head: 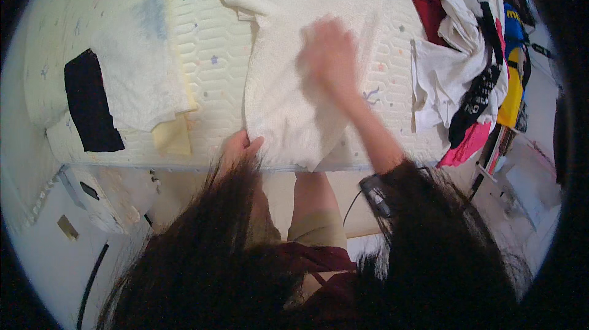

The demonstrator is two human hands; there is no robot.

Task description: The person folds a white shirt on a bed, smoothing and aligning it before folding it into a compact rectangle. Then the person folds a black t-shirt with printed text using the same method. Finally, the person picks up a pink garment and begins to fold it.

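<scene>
A cream-coloured garment [285,77], with what looks like a short sleeve at its upper left, lies spread on a patterned quilted mattress [216,86]. My left hand [241,148] pinches the garment's lower left edge between thumb and fingers. Over the right half of the cloth is my right hand [331,51], blurred; whether it touches the fabric I cannot tell. Long dark hair hides part of both arms.
Folded white cloth [138,72], pale yellow cloth [172,137] and a folded black cloth [92,100] lie at left. At right is a heap with white clothing [441,81], a dark red piece [425,8] and a pink piece [469,146]. The mattress edge runs before my legs.
</scene>
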